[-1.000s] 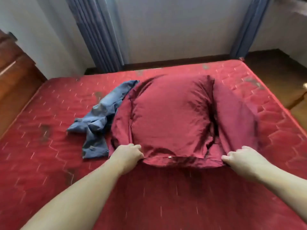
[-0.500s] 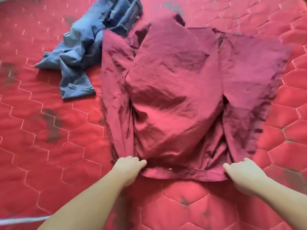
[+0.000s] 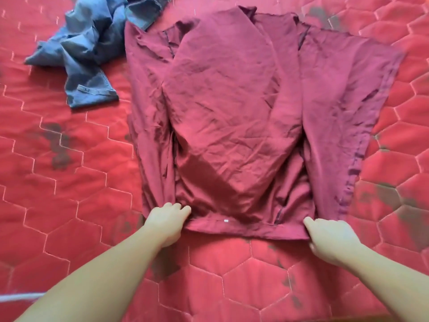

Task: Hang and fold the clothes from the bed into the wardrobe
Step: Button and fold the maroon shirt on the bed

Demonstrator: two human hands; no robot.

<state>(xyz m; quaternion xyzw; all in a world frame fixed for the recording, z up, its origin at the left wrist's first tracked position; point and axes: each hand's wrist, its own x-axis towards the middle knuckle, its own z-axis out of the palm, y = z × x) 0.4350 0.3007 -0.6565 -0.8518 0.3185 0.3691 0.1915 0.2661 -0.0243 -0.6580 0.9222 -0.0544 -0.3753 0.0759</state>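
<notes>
Since a moment ago your view has dipped closer, and the maroon shirt (image 3: 234, 117) has settled flatter onto the bed, out of its billow.

Your left hand (image 3: 167, 221) pinches the shirt's near hem at its left corner, fingers curled round the fabric; your right hand (image 3: 332, 238) grips the same hem at the right corner, thumb lying along the edge. Between your two hands the hem runs straight, with a small white button (image 3: 225, 220) on it. Beyond your grip the shirt spreads away from you over the red quilted mattress (image 3: 69, 194), sleeves folded inward. Past the shirt's far left shoulder, touching it, lies a crumpled blue denim garment (image 3: 86, 49).
</notes>
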